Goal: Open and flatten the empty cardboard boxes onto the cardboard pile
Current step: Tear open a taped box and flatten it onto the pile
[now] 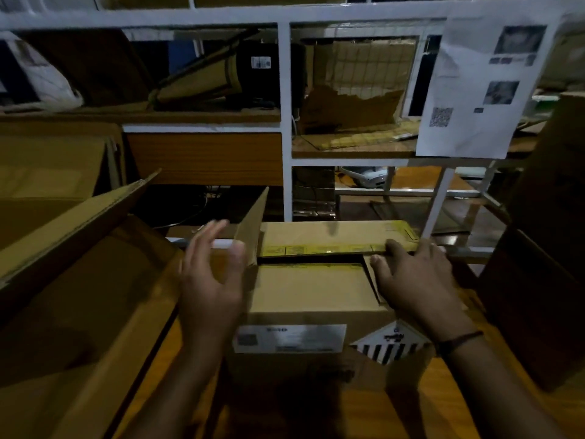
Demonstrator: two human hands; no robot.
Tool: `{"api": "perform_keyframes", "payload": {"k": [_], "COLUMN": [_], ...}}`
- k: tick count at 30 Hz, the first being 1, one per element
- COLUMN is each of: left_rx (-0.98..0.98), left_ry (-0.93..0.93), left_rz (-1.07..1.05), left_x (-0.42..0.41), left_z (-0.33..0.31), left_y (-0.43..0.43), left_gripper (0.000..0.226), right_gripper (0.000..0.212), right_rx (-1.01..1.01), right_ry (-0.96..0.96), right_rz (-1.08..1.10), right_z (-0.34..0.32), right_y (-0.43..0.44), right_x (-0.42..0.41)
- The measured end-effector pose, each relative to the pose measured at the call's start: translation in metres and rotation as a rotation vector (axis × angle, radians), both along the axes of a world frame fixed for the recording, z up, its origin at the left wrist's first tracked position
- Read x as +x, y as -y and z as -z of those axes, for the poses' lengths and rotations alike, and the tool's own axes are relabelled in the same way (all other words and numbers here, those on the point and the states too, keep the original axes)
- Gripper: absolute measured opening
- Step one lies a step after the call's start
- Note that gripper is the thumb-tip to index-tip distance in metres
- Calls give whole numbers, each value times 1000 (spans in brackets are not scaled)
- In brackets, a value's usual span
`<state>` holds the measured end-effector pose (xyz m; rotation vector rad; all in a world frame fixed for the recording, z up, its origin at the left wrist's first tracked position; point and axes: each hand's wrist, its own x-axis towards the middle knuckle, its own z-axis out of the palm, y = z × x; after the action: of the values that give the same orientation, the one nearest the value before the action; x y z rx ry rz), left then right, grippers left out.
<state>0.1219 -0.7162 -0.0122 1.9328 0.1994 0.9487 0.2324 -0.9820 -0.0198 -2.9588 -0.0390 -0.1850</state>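
Cardboard box at lower centre, between left hand and right hand; larger box lower left; shelving rack behind.

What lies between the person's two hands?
In the head view, the upright side flap stands next to the left hand, then the flat top flap reaches the right hand, which grips the taped far flap.

Two hands (left, right), one labelled box, one printed sheet.
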Motion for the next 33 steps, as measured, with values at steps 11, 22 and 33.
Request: {"api": "perform_keyframes", "payload": {"k": [11, 22, 33], "left_rx": [799, 150, -26], "left_ry": [65, -704, -618], "left_rz": [119, 25, 197], "left_x": [-1, 31, 30], "left_z": [13, 37, 35], "left_y": [21, -57, -70], "left_gripper": [40, 78, 53], "right_gripper": [52, 54, 56], "right_rx": [9, 12, -13], "right_ry": [91, 100, 92], "right_rz": [-287, -280, -267], "right_z": [-2, 1, 3], "right_y": [-38, -40, -42], "right_x": [-9, -8, -7]}}
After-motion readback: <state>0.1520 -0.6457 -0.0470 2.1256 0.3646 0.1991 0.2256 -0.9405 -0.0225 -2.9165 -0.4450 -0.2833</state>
